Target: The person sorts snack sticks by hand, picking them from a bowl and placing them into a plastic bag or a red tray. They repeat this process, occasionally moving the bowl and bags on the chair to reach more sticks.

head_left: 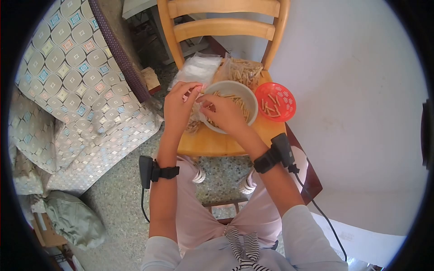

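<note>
Over the left side of a pale bowl (254, 100), my left hand (180, 103) is closed, thumb and forefinger pinched together at the tips. My right hand (224, 113) reaches across the bowl, its fingers curled in close to the left hand. I cannot tell what small thing, if any, sits in either pinch. Short tan stick-like pieces (242, 103) lie in the bowl. Below the left hand, partly hidden by it, is a clear plastic bag (193, 125) with brownish pieces in it.
The wooden chair (212, 144) carries everything. A red perforated basket (291, 108) with several tan sticks stands at right. Behind the bowl lie a clear bag of sticks (245, 72) and flat clear plastic bags (199, 67). A patterned cloth-covered sofa (90, 86) is left, a white wall (357, 90) right.
</note>
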Demonstrator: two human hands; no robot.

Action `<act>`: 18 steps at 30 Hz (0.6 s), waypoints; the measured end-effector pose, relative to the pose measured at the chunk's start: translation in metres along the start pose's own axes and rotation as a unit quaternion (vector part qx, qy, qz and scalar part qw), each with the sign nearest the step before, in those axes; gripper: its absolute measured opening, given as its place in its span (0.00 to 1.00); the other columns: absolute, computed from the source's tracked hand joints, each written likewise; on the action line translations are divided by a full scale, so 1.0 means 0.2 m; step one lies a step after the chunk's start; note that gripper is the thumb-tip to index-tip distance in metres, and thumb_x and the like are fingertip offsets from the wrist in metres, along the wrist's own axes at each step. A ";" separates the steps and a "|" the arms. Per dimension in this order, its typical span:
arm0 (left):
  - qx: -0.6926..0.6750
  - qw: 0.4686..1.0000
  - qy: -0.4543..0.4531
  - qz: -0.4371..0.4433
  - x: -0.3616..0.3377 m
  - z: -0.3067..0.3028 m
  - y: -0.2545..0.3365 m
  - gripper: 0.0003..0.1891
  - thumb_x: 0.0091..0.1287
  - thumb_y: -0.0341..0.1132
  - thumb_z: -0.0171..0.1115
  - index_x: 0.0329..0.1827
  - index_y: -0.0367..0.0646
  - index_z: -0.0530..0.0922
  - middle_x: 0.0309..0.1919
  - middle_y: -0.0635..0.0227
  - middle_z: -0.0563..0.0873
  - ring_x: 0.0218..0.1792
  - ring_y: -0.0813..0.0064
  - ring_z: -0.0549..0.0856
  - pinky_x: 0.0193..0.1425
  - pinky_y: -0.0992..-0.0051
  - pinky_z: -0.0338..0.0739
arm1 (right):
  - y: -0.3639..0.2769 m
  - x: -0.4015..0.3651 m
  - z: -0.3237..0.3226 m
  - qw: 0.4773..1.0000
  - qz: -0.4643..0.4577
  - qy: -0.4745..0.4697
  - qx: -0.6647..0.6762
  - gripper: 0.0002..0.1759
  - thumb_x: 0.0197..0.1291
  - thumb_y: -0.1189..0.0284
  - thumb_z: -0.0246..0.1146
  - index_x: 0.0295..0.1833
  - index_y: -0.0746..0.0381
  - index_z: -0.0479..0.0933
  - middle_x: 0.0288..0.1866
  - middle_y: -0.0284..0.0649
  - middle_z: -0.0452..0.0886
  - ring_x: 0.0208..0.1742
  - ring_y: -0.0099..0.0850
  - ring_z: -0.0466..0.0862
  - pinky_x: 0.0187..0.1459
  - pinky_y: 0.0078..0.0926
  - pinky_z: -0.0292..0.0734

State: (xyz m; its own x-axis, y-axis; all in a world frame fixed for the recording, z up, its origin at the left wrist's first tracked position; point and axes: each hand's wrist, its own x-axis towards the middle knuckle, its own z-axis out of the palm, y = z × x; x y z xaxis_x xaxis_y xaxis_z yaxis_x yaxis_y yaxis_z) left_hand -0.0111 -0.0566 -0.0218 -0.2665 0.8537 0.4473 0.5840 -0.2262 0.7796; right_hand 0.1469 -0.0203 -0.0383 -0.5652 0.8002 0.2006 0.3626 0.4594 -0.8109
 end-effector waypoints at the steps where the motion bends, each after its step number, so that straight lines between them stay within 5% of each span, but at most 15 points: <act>1: 0.000 1.000 -0.001 -0.001 0.00 0.00 -0.01 0.10 0.69 0.37 0.68 0.47 0.44 0.89 0.37 0.67 0.86 0.32 0.72 0.82 0.40 0.74 0.75 | -0.01 0.00 0.00 1.000 0.001 0.000 0.001 0.14 0.66 0.65 0.63 0.55 0.54 0.83 0.40 0.45 0.88 0.42 0.45 0.87 0.46 0.42 0.80; 10: 0.126 0.989 -0.011 0.076 0.00 -0.04 -0.07 0.09 0.69 0.38 0.68 0.44 0.44 0.88 0.37 0.64 0.85 0.39 0.61 0.83 0.47 0.67 0.77 | -0.01 0.03 0.03 0.999 -0.011 0.045 -0.017 0.08 0.64 0.68 0.63 0.45 0.58 0.85 0.39 0.47 0.87 0.41 0.50 0.86 0.45 0.46 0.79; 16: 0.070 0.997 0.026 0.002 0.02 -0.09 -0.07 0.09 0.67 0.38 0.70 0.44 0.43 0.88 0.36 0.64 0.85 0.41 0.63 0.83 0.48 0.68 0.77 | 0.01 0.04 0.04 0.997 -0.005 0.075 -0.008 0.11 0.63 0.71 0.63 0.51 0.58 0.82 0.38 0.48 0.87 0.42 0.49 0.87 0.44 0.46 0.80; 18: 0.066 0.997 0.015 0.033 0.01 -0.09 -0.07 0.09 0.68 0.35 0.69 0.44 0.40 0.88 0.37 0.66 0.86 0.36 0.74 0.83 0.40 0.75 0.75 | 0.01 0.04 0.03 0.998 0.007 0.068 0.015 0.13 0.63 0.72 0.63 0.53 0.59 0.80 0.37 0.48 0.87 0.42 0.49 0.87 0.44 0.46 0.80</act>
State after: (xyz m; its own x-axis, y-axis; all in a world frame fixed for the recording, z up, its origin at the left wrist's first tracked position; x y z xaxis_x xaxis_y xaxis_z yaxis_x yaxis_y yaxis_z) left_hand -0.0331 -0.0599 -0.0244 -0.2469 0.8239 0.5101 0.6957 -0.2157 0.6852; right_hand 0.1384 -0.0155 -0.0413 -0.4535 0.8522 0.2611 0.3453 0.4380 -0.8300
